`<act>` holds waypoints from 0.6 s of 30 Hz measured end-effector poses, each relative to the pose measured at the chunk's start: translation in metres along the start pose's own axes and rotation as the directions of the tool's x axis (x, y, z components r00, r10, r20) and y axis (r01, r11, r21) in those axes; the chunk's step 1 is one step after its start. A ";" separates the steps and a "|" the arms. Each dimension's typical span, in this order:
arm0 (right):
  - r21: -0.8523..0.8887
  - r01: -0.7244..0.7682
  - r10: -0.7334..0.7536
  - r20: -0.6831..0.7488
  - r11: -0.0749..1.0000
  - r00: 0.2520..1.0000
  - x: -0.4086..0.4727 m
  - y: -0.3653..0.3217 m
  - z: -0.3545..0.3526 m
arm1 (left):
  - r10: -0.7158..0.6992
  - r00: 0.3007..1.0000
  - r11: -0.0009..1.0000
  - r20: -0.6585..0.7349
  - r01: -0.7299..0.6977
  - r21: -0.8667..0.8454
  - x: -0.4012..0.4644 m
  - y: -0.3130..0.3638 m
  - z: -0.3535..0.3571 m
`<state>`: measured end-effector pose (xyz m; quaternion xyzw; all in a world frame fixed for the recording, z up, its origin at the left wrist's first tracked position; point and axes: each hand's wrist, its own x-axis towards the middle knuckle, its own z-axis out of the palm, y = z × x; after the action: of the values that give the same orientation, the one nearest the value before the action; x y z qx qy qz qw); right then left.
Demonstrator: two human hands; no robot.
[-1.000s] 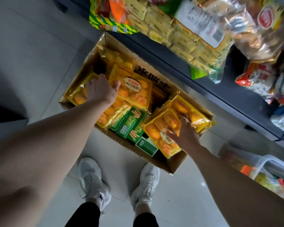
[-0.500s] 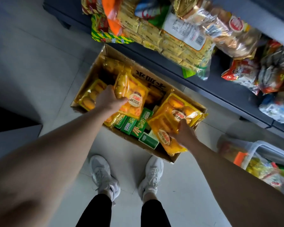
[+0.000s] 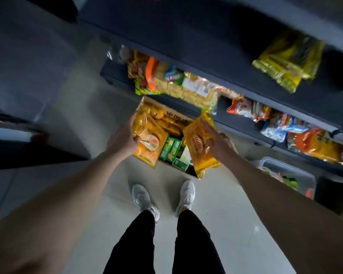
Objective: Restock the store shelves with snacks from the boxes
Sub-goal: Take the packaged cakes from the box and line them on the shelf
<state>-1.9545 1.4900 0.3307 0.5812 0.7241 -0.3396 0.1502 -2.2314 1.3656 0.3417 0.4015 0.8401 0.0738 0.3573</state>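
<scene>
A cardboard box (image 3: 174,113) sits on the floor before dark store shelves, holding more yellow snack packs and green boxes (image 3: 169,148). My left hand (image 3: 122,139) grips a yellow-orange snack pack (image 3: 150,141) by its left edge, lifted above the box. My right hand (image 3: 219,143) holds a second yellow-orange snack pack (image 3: 199,149) upright over the box's right side, fingers spread along its face. The lower shelf (image 3: 244,125) carries a big bag of yellow biscuit packs (image 3: 188,89) and assorted red and orange bags.
An upper shelf holds a yellow-green bag (image 3: 287,62). A clear plastic bin (image 3: 289,175) with snacks stands on the floor at right. My white shoes (image 3: 145,200) stand on pale tiles just behind the box. A dark counter edge (image 3: 12,135) lies left.
Both hands have lifted their yellow packs up out of the box. The view has risen and pulled back, bringing the upper shelf into sight.
</scene>
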 end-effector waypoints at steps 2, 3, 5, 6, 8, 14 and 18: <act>0.001 0.068 -0.068 -0.032 0.998 0.997 -0.025 -0.021 -0.032 | 0.034 0.999 0.999 -0.015 -0.034 0.012 -0.021 0.010 -0.041; -0.011 0.112 -0.113 -0.051 0.994 0.992 -0.037 -0.030 -0.049 | 0.052 0.998 0.999 -0.032 -0.051 0.013 -0.030 0.016 -0.063; -0.056 0.193 -0.198 -0.089 0.980 0.976 -0.057 -0.049 -0.084 | 0.094 0.993 0.995 -0.066 -0.093 0.024 -0.049 0.030 -0.109; -0.073 0.225 -0.232 -0.111 0.972 0.966 -0.066 -0.060 -0.103 | 0.114 0.990 0.993 -0.087 -0.111 0.041 -0.058 0.035 -0.133; -0.115 0.267 -0.283 -0.153 0.957 0.947 -0.082 -0.082 -0.140 | 0.151 0.978 0.987 -0.147 -0.141 0.077 -0.069 0.044 -0.178; -0.265 0.379 -0.439 -0.227 0.887 0.869 -0.119 -0.149 -0.235 | 0.305 0.919 0.952 -0.250 -0.294 0.080 -0.092 0.066 -0.294; -0.354 0.435 -0.528 -0.228 0.828 0.818 -0.137 -0.194 -0.301 | 0.325 0.879 0.945 -0.349 -0.295 0.137 -0.114 0.088 -0.361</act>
<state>-2.0457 1.5713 0.6944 0.3956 0.9039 -0.1609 0.0227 -2.3667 1.4004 0.7046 0.5239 0.8189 0.1701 0.1614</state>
